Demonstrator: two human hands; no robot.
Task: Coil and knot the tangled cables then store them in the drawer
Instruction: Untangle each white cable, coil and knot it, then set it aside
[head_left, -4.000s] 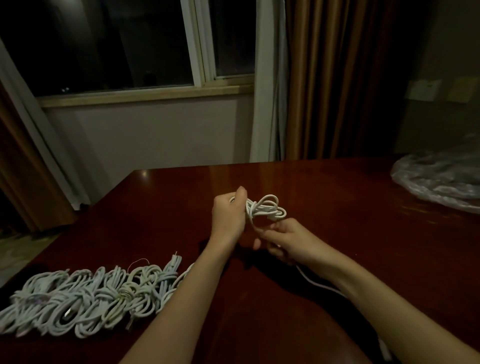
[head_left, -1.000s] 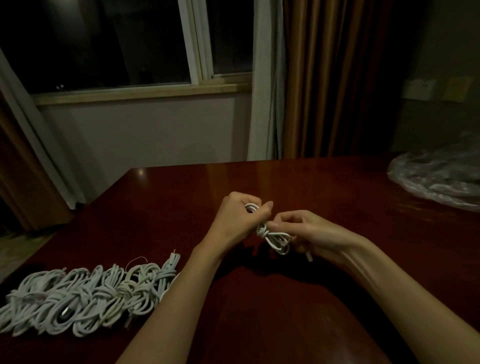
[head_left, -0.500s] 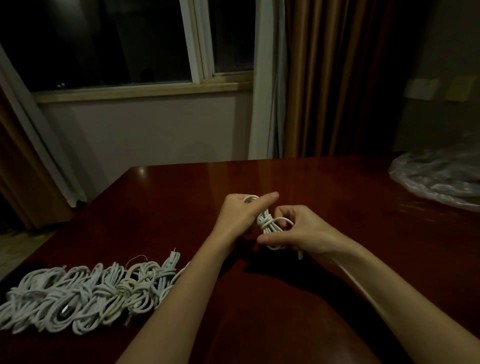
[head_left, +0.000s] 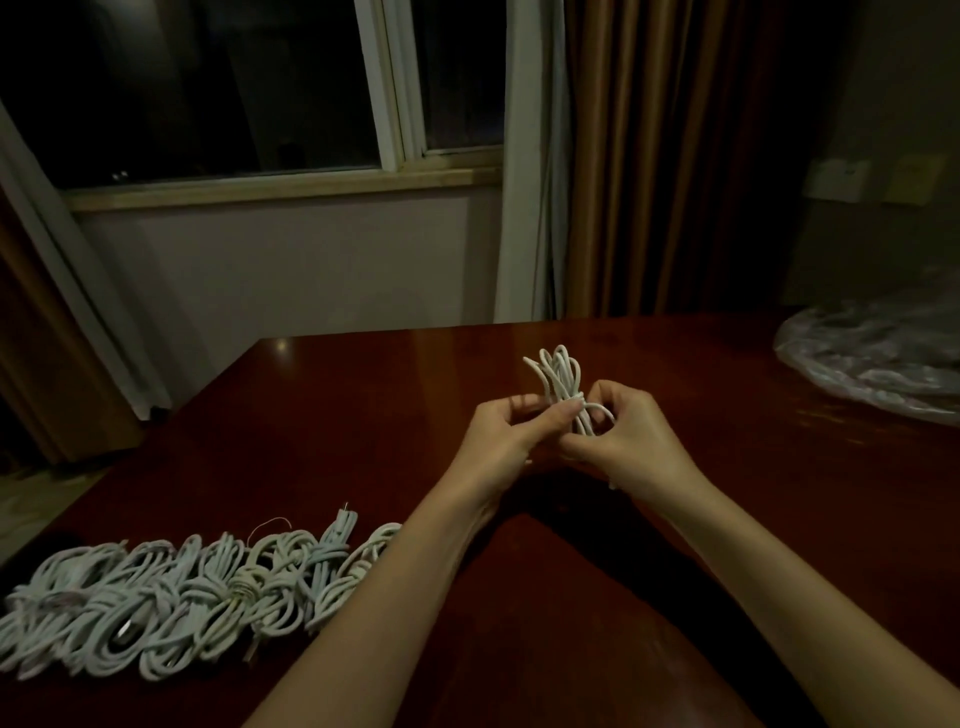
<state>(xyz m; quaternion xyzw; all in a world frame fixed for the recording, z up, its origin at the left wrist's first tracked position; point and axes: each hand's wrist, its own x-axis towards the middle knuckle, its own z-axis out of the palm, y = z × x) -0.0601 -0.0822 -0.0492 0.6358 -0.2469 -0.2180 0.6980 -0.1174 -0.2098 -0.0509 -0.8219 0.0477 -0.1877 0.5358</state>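
Head view: I see 1 thin white cable (head_left: 560, 382), coiled into a narrow bundle of loops standing up above my fingertips. My left hand (head_left: 506, 439) pinches its wrapped waist, and my right hand (head_left: 631, 441) curls around the lower loops, above the table (head_left: 363, 415).

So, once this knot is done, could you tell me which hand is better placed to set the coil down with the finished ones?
Probably the left hand: it grips the white coil, and the row of finished coils lies on the table on its side, beside the left forearm. The right hand would need to cross over.
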